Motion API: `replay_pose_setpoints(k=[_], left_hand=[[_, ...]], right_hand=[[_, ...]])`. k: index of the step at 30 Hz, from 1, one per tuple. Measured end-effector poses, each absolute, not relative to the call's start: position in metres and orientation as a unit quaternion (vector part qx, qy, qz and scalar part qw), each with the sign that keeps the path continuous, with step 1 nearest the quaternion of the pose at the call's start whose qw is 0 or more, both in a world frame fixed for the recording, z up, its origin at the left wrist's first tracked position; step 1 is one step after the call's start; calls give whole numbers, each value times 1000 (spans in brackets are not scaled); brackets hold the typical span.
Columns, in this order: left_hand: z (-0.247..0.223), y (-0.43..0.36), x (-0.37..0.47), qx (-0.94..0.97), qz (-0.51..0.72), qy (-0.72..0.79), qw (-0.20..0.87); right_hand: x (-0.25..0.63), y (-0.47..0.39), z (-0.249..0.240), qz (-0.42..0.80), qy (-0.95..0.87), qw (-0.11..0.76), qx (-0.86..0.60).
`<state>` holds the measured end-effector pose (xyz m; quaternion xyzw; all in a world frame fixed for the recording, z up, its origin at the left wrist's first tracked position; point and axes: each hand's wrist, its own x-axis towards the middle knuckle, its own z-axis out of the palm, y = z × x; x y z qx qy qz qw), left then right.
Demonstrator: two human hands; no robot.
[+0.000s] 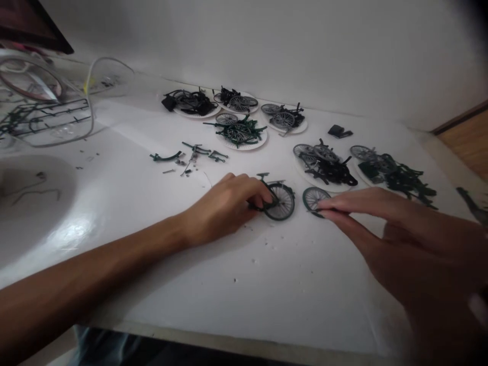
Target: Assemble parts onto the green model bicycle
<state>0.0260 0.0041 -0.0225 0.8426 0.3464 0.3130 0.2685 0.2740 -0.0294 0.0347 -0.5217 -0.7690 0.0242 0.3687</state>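
Observation:
Near the middle of the white table, my left hand (pixel 236 198) is closed around the frame of a small dark green model bicycle (pixel 282 202). Its spoked wheel and rear rack show past my fingers; the gripped part is mostly hidden. Just to the right, my right hand (pixel 385 223) pinches a loose spoked model wheel (pixel 314 197) at its lower right, between thumb and forefinger. A narrow gap separates this wheel from the bicycle. Behind my left hand lie a curved green mudguard-like piece (pixel 166 157) and several small green and metal parts (pixel 195 152).
Paper plates heaped with model bicycle parts stand along the back, including a plate of green parts (pixel 247 146) and a plate of black parts (pixel 310 175). A black piece (pixel 338 131) lies near the wall. Left are a looped cable (pixel 88 81), green part frames (pixel 57 116) and a screen (pixel 30 25).

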Motion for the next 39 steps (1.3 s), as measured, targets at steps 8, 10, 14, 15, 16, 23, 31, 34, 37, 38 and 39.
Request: replay_pose_setpoints(k=[8, 10, 14, 15, 16, 23, 31, 34, 37, 38, 39], left_hand=[[-27, 14, 22, 833, 326, 362, 264], [-27, 12, 24, 833, 322, 366, 260], [-27, 9, 28, 832, 324, 365, 264], [-27, 9, 29, 831, 325, 364, 266], [-27, 8, 30, 831, 327, 362, 268], [-27, 6, 35, 843, 324, 344, 258], [-28, 5, 34, 847, 323, 340, 251], [-27, 6, 34, 849, 318, 340, 249], [-27, 6, 33, 851, 316, 338, 247], [-26, 6, 33, 851, 316, 338, 246], [-26, 6, 33, 852, 316, 338, 246]], right_hand=[[290, -10, 16, 106, -776, 302, -543], [288, -13, 20, 116, -795, 267, -532], [261, -33, 26, 37, -803, 306, -510], [253, -37, 26, 24, -805, 320, -498], [246, -41, 25, 21, -815, 321, -483], [233, -36, 6, -27, -831, 362, -422], [232, -32, 2, -59, -839, 363, -401], [231, -31, 2, -66, -842, 367, -391], [232, -31, 2, -64, -844, 364, -388], [232, -31, 2, -63, -845, 364, -386], [232, -31, 2, -63, -845, 365, -386]])
